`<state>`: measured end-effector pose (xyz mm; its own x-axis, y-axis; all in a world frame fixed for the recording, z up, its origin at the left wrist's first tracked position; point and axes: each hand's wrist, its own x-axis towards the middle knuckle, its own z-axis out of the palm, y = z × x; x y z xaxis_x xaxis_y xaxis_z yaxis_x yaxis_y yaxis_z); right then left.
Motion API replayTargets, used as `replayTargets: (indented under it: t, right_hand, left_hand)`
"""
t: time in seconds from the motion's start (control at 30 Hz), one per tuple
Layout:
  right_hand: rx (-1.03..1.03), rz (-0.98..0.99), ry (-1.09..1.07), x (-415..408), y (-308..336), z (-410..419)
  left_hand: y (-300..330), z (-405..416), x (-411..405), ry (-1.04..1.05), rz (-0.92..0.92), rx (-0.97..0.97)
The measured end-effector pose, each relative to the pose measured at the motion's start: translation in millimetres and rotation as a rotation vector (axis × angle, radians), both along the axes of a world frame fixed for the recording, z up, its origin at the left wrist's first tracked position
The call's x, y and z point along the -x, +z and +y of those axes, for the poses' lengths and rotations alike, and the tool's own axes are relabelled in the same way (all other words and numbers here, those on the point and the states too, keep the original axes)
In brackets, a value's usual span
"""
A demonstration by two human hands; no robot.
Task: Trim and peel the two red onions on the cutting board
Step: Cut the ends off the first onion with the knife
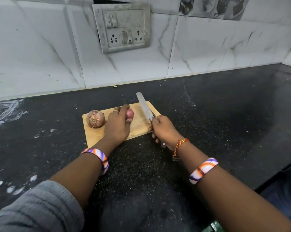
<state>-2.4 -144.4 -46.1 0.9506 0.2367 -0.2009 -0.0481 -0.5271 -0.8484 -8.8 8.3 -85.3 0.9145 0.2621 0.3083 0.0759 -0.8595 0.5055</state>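
A small wooden cutting board lies on the black counter. One red onion, still in its dry skin with roots showing, sits at the board's left end. My left hand grips a second red onion near the board's middle; only its right side shows past my fingers. My right hand holds the handle of a knife, whose long blade points away over the board's right end, raised just right of the held onion.
The black speckled counter stretches right and toward me. A white tiled wall with a switch and socket plate rises behind the board. White smears mark the counter at far left.
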Motion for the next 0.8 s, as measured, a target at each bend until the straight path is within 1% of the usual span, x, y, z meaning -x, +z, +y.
replayTargets:
  t: [0.1, 0.2, 0.3, 0.37, 0.47, 0.63, 0.8]
  right_hand:
    - [-0.091, 0.035, -0.002, 4.3, 1.4, 4.0]
    - [-0.087, 0.011, 0.017, 7.0, 0.9, 6.1]
    - [-0.145, 0.02, 0.017, 10.3, -2.8, 7.2]
    - [-0.153, 0.019, 0.045, 12.4, -4.2, 5.2]
    - [-0.027, -0.1, 0.149, 12.7, -4.8, 2.3]
    - [0.179, -0.312, 0.296, 5.1, -0.9, -2.4]
    - [0.204, -0.333, 0.359, -1.1, -1.8, -5.4]
  left_hand:
    - [-1.9, 0.6, -1.0, 0.009, -0.043, 0.028]
    - [-4.1, -0.9, 1.3, 0.026, -0.076, 0.004]
    - [-4.1, 0.1, 3.3, 0.1, -0.098, 0.113]
    - [-4.4, 2.0, 3.8, 0.087, -0.077, 0.177]
    - [-6.3, 6.2, 1.9, 0.035, -0.052, 0.19]
    - [-6.2, 6.9, -1.4, 0.042, -0.034, 0.202]
    - [-5.7, 2.9, 0.2, 0.047, -0.03, 0.191]
